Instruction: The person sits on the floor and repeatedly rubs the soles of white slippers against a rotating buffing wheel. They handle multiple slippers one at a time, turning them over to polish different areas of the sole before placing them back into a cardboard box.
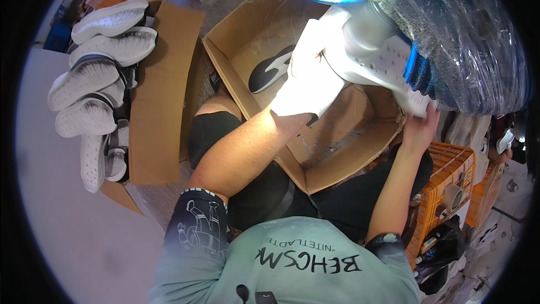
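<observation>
A white shoe sole [382,62] dotted with small holes lies against a blue bristle brush [419,73] on a machine. My left hand [313,48], washed out by bright light, grips the sole's near left side; its wrist is wrapped in something white. At the sole's other end, my right hand [423,124] closes its fingers round the edge. Below, a cardboard box [332,177] rests between my legs. Inside it lies a black and white shoe sole [267,76], partly hidden by my left arm.
Several white soles [90,118] are piled at the left beside an upright cardboard flap [160,95]. Plastic wrap [478,50] covers the machine at the upper right. An orange crate [444,174] stands right of my leg, with dark bottles or bags [441,247] near it.
</observation>
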The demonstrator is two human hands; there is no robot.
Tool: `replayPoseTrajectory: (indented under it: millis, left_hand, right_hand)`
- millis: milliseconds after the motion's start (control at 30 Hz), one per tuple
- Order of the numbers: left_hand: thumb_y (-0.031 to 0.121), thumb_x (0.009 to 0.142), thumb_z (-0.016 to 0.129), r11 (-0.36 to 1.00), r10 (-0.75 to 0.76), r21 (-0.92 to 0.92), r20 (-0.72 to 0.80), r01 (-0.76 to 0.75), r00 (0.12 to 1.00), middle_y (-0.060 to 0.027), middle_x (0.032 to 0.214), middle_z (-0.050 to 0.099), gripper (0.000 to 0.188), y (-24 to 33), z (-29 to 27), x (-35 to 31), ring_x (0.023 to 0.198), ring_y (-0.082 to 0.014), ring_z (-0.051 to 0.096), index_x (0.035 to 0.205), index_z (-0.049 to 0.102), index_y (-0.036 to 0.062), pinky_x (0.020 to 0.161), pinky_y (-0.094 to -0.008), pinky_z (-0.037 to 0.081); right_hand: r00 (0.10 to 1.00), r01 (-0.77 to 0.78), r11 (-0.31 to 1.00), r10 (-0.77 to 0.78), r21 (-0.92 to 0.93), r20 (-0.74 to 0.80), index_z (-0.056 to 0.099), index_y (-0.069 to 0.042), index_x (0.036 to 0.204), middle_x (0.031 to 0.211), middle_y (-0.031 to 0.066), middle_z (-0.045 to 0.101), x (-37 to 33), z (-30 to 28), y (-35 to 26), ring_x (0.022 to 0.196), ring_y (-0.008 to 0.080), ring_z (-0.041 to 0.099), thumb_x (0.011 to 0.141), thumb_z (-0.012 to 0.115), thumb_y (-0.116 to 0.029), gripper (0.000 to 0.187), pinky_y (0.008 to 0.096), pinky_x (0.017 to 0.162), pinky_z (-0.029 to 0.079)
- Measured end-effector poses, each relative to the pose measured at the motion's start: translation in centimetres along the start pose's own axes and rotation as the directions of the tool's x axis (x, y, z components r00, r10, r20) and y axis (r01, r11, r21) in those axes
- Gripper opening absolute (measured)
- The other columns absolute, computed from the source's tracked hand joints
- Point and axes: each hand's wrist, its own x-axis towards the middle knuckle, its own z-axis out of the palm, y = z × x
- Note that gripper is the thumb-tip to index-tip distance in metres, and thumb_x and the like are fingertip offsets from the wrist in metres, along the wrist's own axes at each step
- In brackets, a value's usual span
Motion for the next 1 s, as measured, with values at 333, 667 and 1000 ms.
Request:
replayPoseTrajectory:
  millis: [333,667,1000]
  left_hand:
    - [0.014,0.099,0.056,0.902,-0.160,-0.404,0.010,0.151,0.987,-0.0114,0.119,0.062,0.030,0.1,0.9,-0.8,0.103,-0.0196,0.062,0.125,0.057,-0.0008,0.091,-0.0322,0.050]
    - [0.016,0.100,0.055,0.642,-0.385,-0.707,0.038,0.297,0.922,-0.0112,0.116,0.062,0.029,3.0,1.0,0.6,0.100,-0.0192,0.063,0.123,0.058,-0.0006,0.089,-0.0320,0.051]
    - [0.011,0.099,0.051,0.947,-0.217,-0.267,-0.129,0.177,0.968,-0.0131,0.118,0.064,0.025,-0.3,0.0,3.9,0.105,-0.0214,0.063,0.118,0.061,-0.0008,0.092,-0.0338,0.050]
  right_hand:
    - [0.862,-0.417,0.859,0.477,-0.296,0.171,0.005,0.005,0.154,0.136,0.0313,0.048,-21.9,4.2,-5.9,0.100,0.0343,0.069,0.078,0.062,-0.011,0.096,0.0341,0.061,0.065]
    - [0.811,-0.428,0.865,0.495,-0.262,0.312,0.004,0.012,0.151,0.123,0.0346,0.057,-16.5,11.6,-6.3,0.083,0.0327,0.074,0.074,0.052,-0.013,0.094,0.0308,0.065,0.065]
    - [0.841,-0.314,0.936,0.353,-0.162,0.411,0.046,0.019,0.125,0.101,0.0297,0.068,-9.3,13.4,-2.7,0.080,0.0349,0.074,0.093,0.044,-0.017,0.048,0.0327,0.062,0.064]
